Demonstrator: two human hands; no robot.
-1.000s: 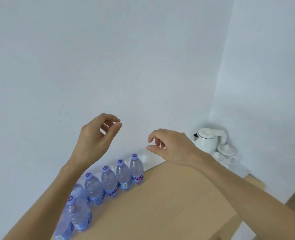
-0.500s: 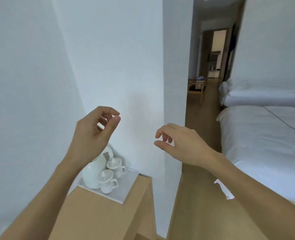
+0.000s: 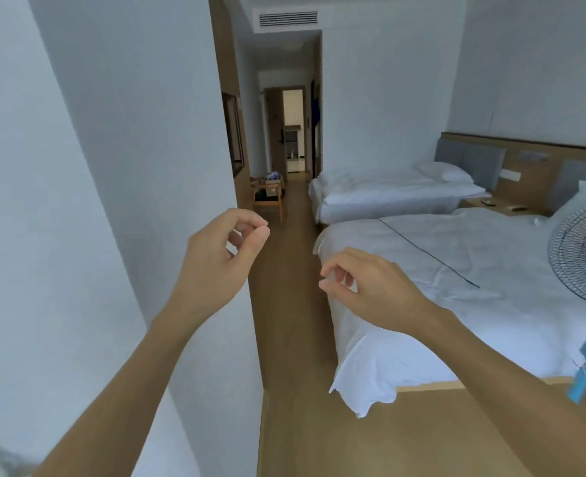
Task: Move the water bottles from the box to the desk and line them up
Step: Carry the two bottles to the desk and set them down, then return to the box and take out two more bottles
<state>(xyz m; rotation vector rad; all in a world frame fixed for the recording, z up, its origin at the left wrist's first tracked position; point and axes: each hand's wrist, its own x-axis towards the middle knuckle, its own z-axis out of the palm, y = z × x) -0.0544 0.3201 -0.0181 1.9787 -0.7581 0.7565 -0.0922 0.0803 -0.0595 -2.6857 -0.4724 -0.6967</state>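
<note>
My left hand (image 3: 215, 266) and my right hand (image 3: 370, 290) float in front of me at chest height, fingers loosely curled, holding nothing. Far down the corridor a wooden chair (image 3: 267, 201) carries a cardboard box (image 3: 271, 191) with something bluish, likely bottles (image 3: 273, 175), showing at its top; it is too small to tell more. The desk and the lined-up bottles are out of view.
A white wall corner (image 3: 181, 201) juts out close on my left. A wooden floor strip (image 3: 291, 304) runs between it and two white beds (image 3: 456, 287). A blue standing fan (image 3: 584, 256) is at the right edge.
The view has swung right, from the desk with the bottle row, past the kettle tray, to the corridor and beds. Both hands kept their raised, empty pose.
</note>
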